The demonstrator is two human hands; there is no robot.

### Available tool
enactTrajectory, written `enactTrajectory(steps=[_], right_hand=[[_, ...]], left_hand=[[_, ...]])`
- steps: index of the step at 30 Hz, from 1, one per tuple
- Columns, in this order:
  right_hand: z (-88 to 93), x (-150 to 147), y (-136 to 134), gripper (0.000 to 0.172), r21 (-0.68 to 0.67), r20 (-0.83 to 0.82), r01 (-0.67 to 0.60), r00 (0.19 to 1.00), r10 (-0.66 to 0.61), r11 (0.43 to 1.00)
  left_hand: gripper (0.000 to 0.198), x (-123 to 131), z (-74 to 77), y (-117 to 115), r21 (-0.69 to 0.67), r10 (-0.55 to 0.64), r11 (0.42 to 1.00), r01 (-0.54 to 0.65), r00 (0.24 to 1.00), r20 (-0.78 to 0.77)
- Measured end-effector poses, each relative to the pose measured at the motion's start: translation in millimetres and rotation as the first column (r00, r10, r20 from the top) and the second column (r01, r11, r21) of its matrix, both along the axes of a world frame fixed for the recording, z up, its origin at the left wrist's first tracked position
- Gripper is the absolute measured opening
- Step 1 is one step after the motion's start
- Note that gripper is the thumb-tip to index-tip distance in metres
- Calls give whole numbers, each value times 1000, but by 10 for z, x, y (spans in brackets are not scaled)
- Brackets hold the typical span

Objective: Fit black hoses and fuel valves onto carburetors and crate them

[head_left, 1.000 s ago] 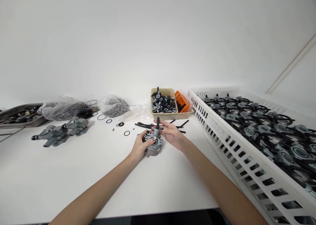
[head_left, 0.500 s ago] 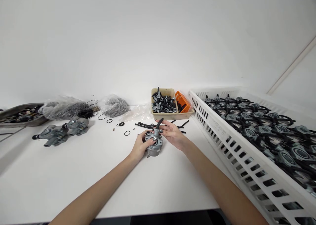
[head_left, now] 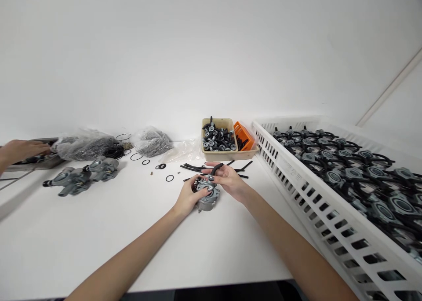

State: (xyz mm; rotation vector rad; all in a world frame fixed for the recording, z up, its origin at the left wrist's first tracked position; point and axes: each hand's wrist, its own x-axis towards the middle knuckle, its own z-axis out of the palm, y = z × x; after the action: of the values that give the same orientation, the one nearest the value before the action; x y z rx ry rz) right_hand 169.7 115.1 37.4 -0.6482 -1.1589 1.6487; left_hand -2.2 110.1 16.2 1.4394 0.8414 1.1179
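Note:
A grey metal carburetor (head_left: 208, 200) is held just above the white table, its rounded bowl facing down toward me. My left hand (head_left: 188, 196) is closed around its left side, with the thumb across the front. At the top sits a cap with a bent black rubber boot (head_left: 216, 168). My right hand (head_left: 229, 180) has its thumb and fingers closed on this cap. How the cap meets the body is partly hidden by my fingers. Behind my hands lie several short black hoses (head_left: 193, 167).
A white crate (head_left: 293, 173) of carburetors fills the right side. At the back stand a beige bin (head_left: 220, 155) of caps and an orange basket (head_left: 248, 136). Leftward are black rings (head_left: 169, 178), plastic bags (head_left: 84, 146), loose carburetors (head_left: 74, 180) and another person's hand (head_left: 26, 149) over a metal tray (head_left: 49, 162).
The black boot has tipped further to the right, and my right fingers have shifted around the cap. Another person's hand has come in at the far left over the tray.

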Motion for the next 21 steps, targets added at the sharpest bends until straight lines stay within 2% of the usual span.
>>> enactTrajectory(steps=[7, 13, 21], right_hand=[[-20, -7, 15, 52, 12, -6, -16, 1000, 16, 1000], [39, -4, -7, 40, -3, -95, -36, 995, 36, 999], [18, 20, 10, 42, 13, -121, -51, 991, 53, 999]], left_hand=[[44, -13, -15, 11, -18, 8, 1000, -8, 1000, -4], [45, -17, -41, 15, -67, -31, 997, 37, 995, 96], [44, -24, -95, 30, -100, -40, 993, 60, 981, 189]])
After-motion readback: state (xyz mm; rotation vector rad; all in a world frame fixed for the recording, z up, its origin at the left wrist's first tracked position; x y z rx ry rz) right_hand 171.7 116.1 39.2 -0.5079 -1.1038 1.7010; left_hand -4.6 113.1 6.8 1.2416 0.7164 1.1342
